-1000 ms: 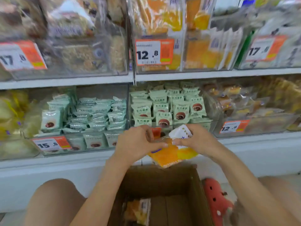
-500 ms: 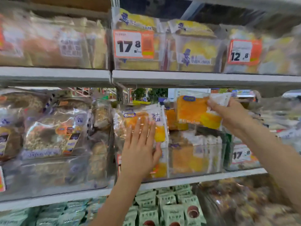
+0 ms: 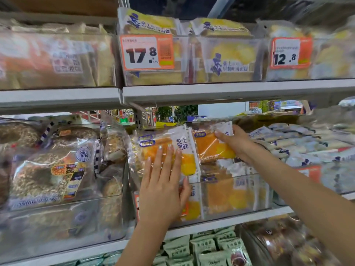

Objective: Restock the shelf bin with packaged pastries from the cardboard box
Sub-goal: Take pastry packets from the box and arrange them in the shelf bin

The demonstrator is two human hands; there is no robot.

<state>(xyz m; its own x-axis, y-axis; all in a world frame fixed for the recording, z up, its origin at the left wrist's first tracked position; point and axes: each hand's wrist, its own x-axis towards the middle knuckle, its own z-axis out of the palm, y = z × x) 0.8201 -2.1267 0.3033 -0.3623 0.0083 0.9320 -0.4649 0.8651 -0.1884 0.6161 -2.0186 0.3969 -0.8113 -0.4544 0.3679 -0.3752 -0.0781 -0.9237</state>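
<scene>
The packaged pastry point(image 3: 211, 145) being stocked, orange and yellow under a clear wrapper with a white end panel, sits at the top of the clear shelf bin point(image 3: 236, 191), tilted over the packs already standing inside. The right hand point(image 3: 237, 144) grips its right end, fingers curled over the white panel. Just left of it, another pack of the same kind point(image 3: 169, 148) stands upright at the front of the bin, and the left hand point(image 3: 163, 181) lies flat against it with straight fingers, pressing it back and holding nothing.

To do this well, I'd say the left hand should keep the front pack pushed left and upright so a slot stays open, while the right lowers the new pack edge-first into the gap behind the bin's front wall, label facing out like its neighbours. Letting go too high could leave it lying across the tops.

Seeded loaves point(image 3: 48, 169) fill the bin to the left, pale wrapped packs point(image 3: 299, 143) the one to the right. Above, a price tag point(image 3: 147, 52) reads 17.8. The cardboard box is out of sight.
</scene>
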